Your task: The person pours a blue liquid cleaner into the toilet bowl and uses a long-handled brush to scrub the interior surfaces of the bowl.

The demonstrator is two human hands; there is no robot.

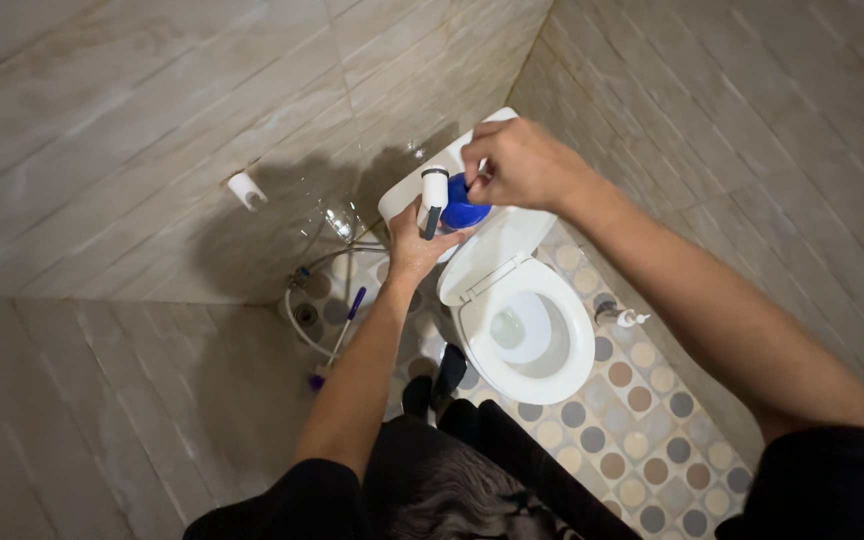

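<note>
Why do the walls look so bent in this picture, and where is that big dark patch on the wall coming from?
Head view: the wide lens bows the tile lines, strongest toward the edges. Light from behind the person throws a soft dark shadow of the arms onto the tiled wall, left of the toilet tank. The left hand and right hand around the blue bottle look sharp; the toilet bowl is bright white with faint glare.
</note>
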